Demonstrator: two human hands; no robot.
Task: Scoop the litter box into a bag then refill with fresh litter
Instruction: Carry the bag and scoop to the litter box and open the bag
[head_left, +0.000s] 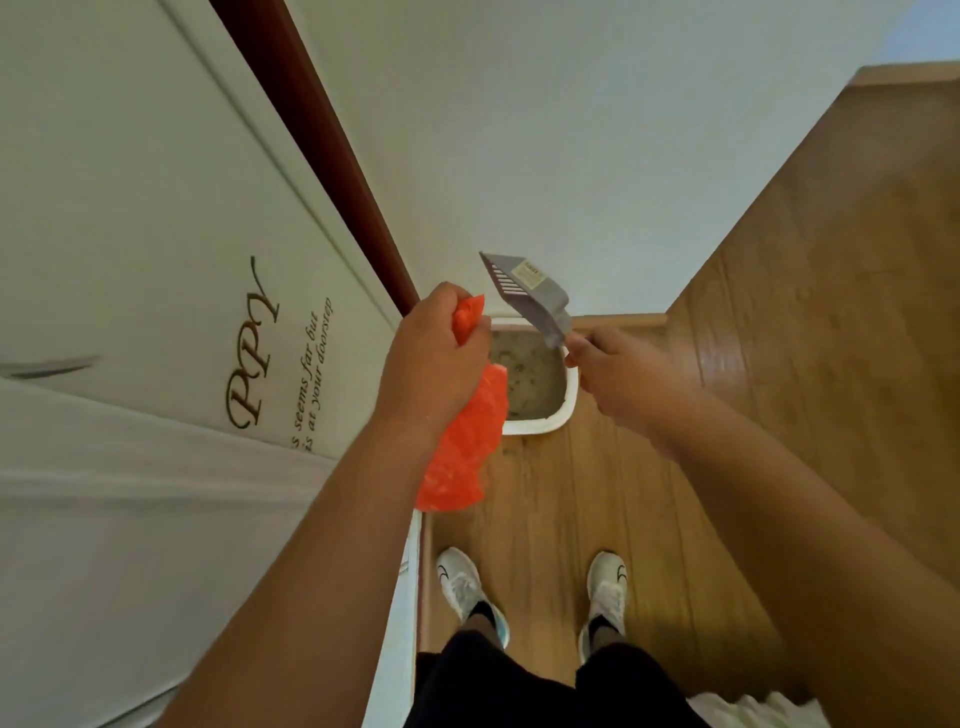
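Observation:
A white litter box (563, 410) with grey, speckled litter stands on the wooden floor against the wall, below both hands. My left hand (431, 358) grips the bunched top of an orange plastic bag (462, 452), which hangs down in front of the box's left side. My right hand (618, 379) holds the handle of a grey slotted litter scoop (524, 291). The scoop is raised above the box with its blade pointing up and left. I see nothing in the scoop.
A white door with gold lettering (171, 291) and a dark red frame (332, 171) fills the left side. A plain white wall (571, 156) rises behind the box. My two white shoes (462, 582) stand on the wooden floor (810, 364). Something white (748, 709) lies at the bottom right.

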